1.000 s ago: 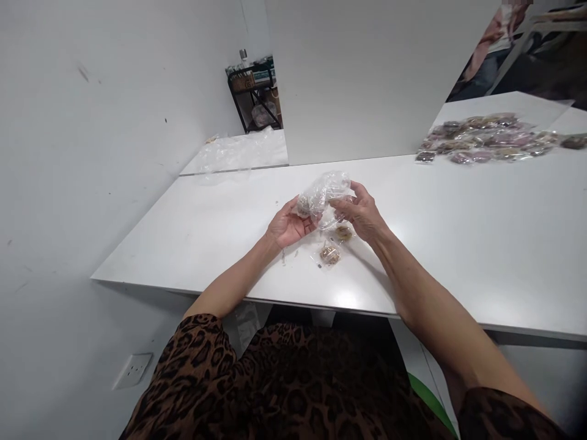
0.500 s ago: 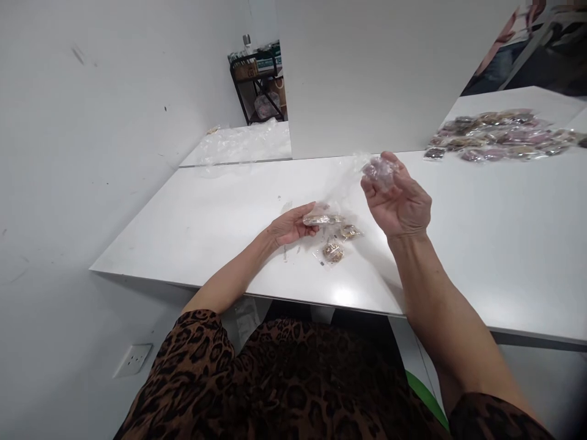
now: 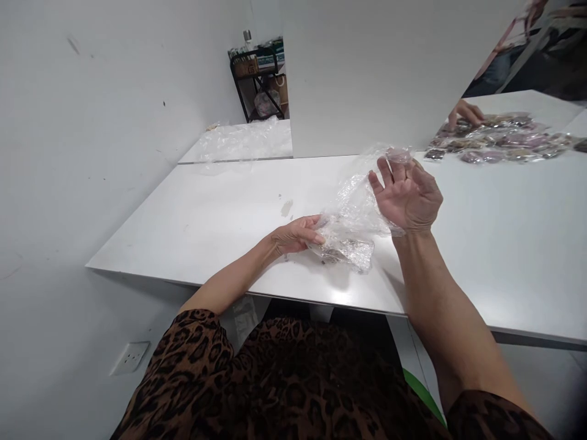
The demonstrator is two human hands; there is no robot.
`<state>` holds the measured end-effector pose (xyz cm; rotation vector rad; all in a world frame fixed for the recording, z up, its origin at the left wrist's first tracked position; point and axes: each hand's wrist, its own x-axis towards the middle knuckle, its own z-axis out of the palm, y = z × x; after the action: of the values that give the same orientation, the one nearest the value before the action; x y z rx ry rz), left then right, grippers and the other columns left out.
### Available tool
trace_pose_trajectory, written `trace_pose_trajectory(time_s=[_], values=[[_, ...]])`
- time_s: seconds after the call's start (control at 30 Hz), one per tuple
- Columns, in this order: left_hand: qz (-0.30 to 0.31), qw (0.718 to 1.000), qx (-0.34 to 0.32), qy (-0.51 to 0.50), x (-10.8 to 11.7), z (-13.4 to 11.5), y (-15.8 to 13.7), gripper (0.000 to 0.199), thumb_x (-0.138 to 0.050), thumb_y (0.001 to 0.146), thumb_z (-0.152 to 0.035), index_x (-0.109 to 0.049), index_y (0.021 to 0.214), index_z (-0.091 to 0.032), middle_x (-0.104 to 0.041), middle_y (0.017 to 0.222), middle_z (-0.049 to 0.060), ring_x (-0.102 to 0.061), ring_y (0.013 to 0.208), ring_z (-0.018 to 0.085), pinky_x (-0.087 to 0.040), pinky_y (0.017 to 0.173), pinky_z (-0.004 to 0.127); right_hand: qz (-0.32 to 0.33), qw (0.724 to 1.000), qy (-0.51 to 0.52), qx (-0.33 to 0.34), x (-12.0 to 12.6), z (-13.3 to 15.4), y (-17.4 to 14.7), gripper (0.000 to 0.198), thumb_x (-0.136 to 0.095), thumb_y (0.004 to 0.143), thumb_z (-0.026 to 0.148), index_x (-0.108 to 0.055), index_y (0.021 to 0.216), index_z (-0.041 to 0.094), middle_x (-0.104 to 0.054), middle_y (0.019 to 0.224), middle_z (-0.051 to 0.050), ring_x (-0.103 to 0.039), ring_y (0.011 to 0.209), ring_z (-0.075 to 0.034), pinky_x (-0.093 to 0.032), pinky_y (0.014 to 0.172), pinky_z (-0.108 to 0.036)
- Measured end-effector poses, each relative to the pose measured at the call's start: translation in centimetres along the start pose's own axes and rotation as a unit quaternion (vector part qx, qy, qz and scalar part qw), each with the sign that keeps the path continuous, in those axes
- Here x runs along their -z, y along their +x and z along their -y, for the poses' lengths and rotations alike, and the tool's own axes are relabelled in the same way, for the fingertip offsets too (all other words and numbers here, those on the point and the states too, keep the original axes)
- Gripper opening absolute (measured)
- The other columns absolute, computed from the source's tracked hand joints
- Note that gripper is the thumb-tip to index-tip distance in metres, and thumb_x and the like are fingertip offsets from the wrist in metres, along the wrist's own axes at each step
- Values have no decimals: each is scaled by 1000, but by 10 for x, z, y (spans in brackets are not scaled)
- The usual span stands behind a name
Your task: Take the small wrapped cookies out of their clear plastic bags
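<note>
A clear crinkly plastic bag stretches between my two hands above the white table. My left hand grips its lower part, thumb on top, where small wrapped packets show through the film. My right hand is raised palm towards me at the bag's upper end. Its outer fingers are spread, and the film lies over its upper fingertips, apparently caught near the thumb side. How firmly it grips there is partly hidden.
A pile of wrapped packets lies at the back right, with another person's hand on it. A pale upright panel stands behind the table. Loose clear plastic lies back left, near a black shelf rack.
The bunched plastic in my right hand has spread out towards my left hand. Packets that lay on the table now appear under the film. Another person's hand has appeared at the pile.
</note>
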<state>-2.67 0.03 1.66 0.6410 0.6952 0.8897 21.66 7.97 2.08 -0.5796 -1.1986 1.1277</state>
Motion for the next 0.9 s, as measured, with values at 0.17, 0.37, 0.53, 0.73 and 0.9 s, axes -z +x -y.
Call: trace_pose_trajectory(time_s=[0.17, 0.37, 0.53, 0.73, 0.9], values=[[46, 998, 40, -29, -2, -3, 1, 25, -79, 75, -13, -75, 99, -16, -75, 87, 5, -75, 79, 16, -59, 76, 28, 9, 999, -22, -27, -1, -5, 2, 57, -64, 81, 69, -59, 129, 40, -55, 153, -5, -47, 146, -34, -48, 107, -60], [-91, 990, -43, -94, -5, -3, 11, 8, -76, 86, -18, -68, 87, -16, -69, 73, -1, -67, 65, 11, -56, 72, 27, -31, 994, -100, -19, -8, -17, 0, 70, -72, 81, 63, -46, 143, 45, -64, 129, -6, -60, 125, -30, -52, 99, -55], [-173, 961, -172, -130, -6, -6, 14, 15, -72, 88, -11, -60, 87, -19, -72, 81, -3, -69, 73, 10, -58, 86, 29, -67, 964, -246, 82, -31, -11, -19, 60, -75, 84, 59, -58, 138, 39, -58, 139, -8, -50, 136, -32, -45, 110, -57], [-150, 958, -209, -125, -12, -5, 7, 17, -72, 88, -7, -60, 85, -19, -71, 87, -3, -69, 78, 9, -55, 93, 28, 142, 913, -362, 124, -53, -21, -35, 43, -80, 79, 62, -73, 109, 33, -62, 137, -8, -46, 140, -37, -29, 122, -63], [-145, 960, -193, -142, -8, -4, 10, 12, -70, 93, -11, -63, 85, -17, -69, 81, -1, -69, 75, 11, -56, 88, 29, 134, 929, -317, 137, -52, -35, -35, 22, -77, 88, 51, -73, 83, 30, -71, 121, -5, -52, 134, -33, -32, 120, -60]])
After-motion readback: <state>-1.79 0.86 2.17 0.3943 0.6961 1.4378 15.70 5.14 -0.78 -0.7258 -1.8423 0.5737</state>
